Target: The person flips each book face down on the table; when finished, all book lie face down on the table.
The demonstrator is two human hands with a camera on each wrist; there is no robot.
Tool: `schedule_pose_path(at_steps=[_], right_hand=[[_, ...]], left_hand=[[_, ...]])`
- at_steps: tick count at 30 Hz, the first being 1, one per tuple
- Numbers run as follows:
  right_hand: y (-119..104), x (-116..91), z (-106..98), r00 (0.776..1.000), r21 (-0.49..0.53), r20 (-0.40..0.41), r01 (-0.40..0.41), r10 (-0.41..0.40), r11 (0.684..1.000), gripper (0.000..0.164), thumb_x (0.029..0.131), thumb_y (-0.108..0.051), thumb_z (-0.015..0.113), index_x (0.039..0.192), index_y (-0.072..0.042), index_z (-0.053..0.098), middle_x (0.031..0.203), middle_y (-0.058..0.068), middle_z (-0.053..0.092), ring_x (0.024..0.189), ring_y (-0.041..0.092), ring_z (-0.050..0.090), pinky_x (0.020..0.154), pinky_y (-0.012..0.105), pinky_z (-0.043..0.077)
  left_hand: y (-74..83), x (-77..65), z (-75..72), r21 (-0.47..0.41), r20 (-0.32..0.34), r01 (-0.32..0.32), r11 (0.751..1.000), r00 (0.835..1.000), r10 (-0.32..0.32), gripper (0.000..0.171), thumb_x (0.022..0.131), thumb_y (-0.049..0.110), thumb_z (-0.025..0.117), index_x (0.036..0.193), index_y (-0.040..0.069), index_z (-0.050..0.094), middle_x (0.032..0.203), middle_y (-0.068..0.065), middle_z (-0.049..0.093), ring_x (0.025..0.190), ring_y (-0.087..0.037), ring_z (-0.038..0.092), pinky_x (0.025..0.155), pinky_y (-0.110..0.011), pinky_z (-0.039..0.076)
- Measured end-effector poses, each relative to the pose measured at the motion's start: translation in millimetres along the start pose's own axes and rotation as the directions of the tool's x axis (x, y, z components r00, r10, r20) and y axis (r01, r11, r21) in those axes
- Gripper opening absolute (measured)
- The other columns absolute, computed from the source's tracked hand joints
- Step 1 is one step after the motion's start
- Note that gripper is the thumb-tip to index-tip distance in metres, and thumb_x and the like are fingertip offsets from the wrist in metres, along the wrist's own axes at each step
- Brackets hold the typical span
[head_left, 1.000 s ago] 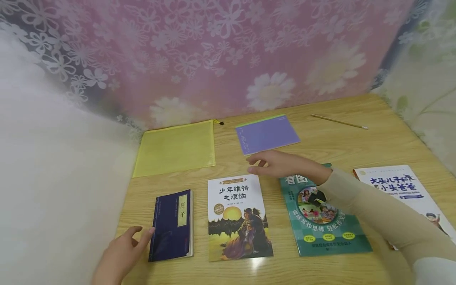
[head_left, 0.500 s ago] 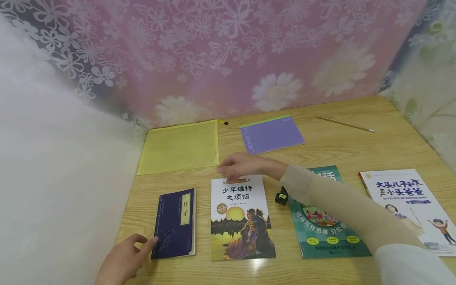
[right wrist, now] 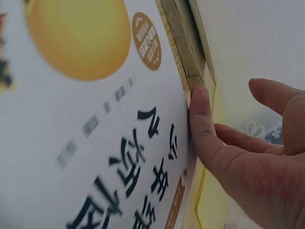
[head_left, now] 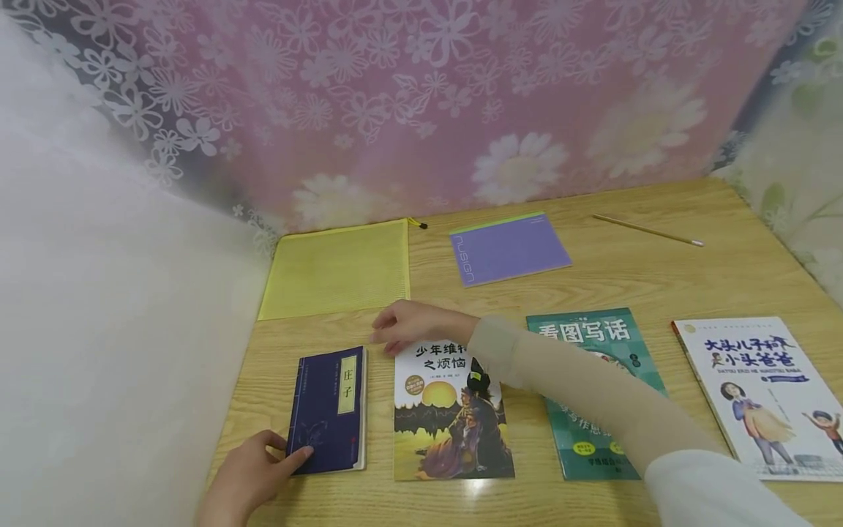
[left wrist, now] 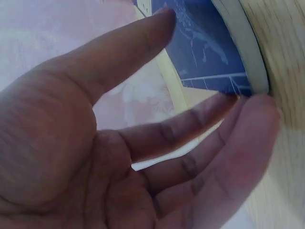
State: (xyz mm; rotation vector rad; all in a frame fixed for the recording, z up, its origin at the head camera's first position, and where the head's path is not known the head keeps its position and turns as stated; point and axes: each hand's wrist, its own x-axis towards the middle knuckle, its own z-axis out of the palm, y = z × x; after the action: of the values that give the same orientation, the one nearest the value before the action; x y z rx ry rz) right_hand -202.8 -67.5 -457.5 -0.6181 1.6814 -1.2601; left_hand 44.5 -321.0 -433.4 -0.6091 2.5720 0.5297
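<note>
Right down at the near edge, here is the left hand [head_left: 257,468], thumb stretched over the lower left corner of the navy book [head_left: 329,417], loosely bent fingers at its spine! Thumb and fingers stand apart; how firmly they press, I can't tell. That book lies flat on the wooden table [head_left: 626,285], leftmost of a row of four, its yellow title label at the upper right of the cover

Just beside it, the sunset book [head_left: 428,432], white at the top, a robed pair under a yellow sun. Next along, the green book [head_left: 576,344], partly hidden by a beige sleeve [head_left: 573,388], and at the far right end the cartoon book [head_left: 757,351], white with blue lettering

And across the top of the row comes the right arm! The right hand [head_left: 418,326] is over the upper edge of the sunset book, fingers gently curved, thumb apart, nothing in its grasp

Farther back, the yellow pouch [head_left: 336,271] lies flat at left, the purple notebook [head_left: 510,249] sits mid-table, the pencil [head_left: 648,230] slants off to its right, and behind everything hangs a pink flowered cloth [head_left: 421,132]
</note>
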Motion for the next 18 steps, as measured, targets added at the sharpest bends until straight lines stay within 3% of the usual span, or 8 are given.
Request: schedule_pose_path(at_steps=[3,5,10,11,18], right_hand=[[-3,6,7,1.0,-0.002,0.005,-0.002,0.002,1.0,0.063,0.104,-0.018,0.066,0.154,0.012,0.041,0.158,0.028,0.048,0.121,0.037,0.071,0.1,0.04,0.061],[-4,10,12,1.0,-0.034,0.018,0.01,-0.009,0.999,0.057,0.104,-0.018,0.066,0.146,0.016,0.048,0.148,0.031,0.054,0.11,0.032,0.074,0.097,0.036,0.062],[-6,17,22,0.999,-0.154,0.036,0.041,-0.035,0.987,0.047,0.104,-0.019,0.067,0.138,0.013,0.059,0.134,0.027,0.067,0.104,0.027,0.077,0.091,0.033,0.063],[-6,18,24,0.999,-0.168,0.029,0.038,-0.034,0.985,0.051,0.103,-0.019,0.068,0.144,0.01,0.057,0.138,0.025,0.067,0.109,0.029,0.077,0.092,0.035,0.063],[-4,23,34,0.999,-0.238,0.003,0.047,-0.047,0.97,0.038,0.099,-0.015,0.073,0.131,0.007,0.068,0.107,0.016,0.078,0.095,0.028,0.079,0.082,0.031,0.064]], left_hand=[[1.8,0.6,1.3,0.002,-0.02,0.021,1.0,1.0,-0.021,0.073,0.083,0.064,0.081,0.11,-0.003,0.067,0.085,-0.006,0.075,0.072,-0.021,0.067,0.066,-0.041,0.056],[1.8,1.8,2.6,0.0,-0.021,0.042,0.999,0.999,-0.042,0.078,0.079,0.065,0.084,0.109,-0.004,0.065,0.087,-0.008,0.073,0.077,-0.024,0.065,0.068,-0.042,0.055],[1.7,5.3,5.8,-0.032,0.0,0.085,0.996,0.996,-0.085,0.087,0.07,0.064,0.091,0.114,-0.004,0.059,0.088,-0.011,0.067,0.08,-0.028,0.059,0.07,-0.04,0.052],[1.8,5.8,6.0,-0.035,0.002,0.086,0.996,0.996,-0.086,0.088,0.069,0.063,0.092,0.115,-0.004,0.058,0.088,-0.011,0.067,0.081,-0.028,0.059,0.07,-0.04,0.052],[1.8,7.3,6.1,-0.05,0.028,0.088,0.995,0.996,-0.087,0.089,0.07,0.062,0.092,0.118,-0.004,0.055,0.095,-0.013,0.068,0.084,-0.029,0.06,0.075,-0.043,0.053]])
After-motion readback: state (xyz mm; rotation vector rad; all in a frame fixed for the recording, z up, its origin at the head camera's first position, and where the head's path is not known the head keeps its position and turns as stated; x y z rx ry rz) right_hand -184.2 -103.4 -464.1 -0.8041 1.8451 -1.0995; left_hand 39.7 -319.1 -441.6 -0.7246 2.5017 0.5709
